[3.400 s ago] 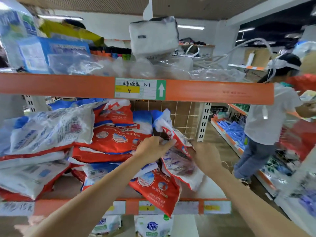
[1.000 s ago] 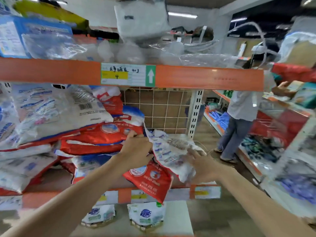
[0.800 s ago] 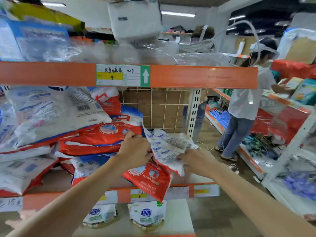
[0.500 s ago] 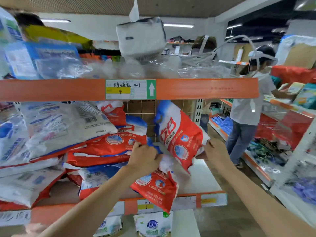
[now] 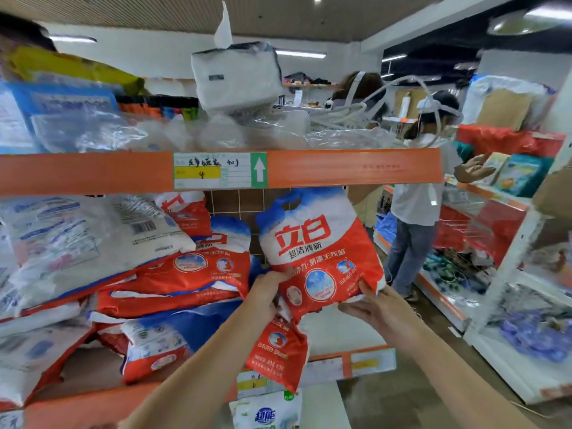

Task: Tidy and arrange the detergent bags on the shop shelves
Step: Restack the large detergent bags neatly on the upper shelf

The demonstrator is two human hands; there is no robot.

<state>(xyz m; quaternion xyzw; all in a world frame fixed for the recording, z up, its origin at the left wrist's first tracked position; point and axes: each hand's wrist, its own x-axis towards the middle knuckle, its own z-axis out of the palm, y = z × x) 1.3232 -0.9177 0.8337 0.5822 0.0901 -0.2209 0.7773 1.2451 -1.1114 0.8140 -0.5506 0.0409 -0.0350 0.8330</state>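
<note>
Above the shelf (image 5: 346, 332), detergent bag (image 5: 322, 252) now apparently upright.

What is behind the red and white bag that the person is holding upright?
Behind the held bag a brown back panel with a white wire grid shows beside it, and bare white shelf below. The bag hides whatever stands directly behind it.

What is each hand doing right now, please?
Left hand: closed on the upright detergent bag.
Right hand: closed on the same bag's lower right corner.
</note>
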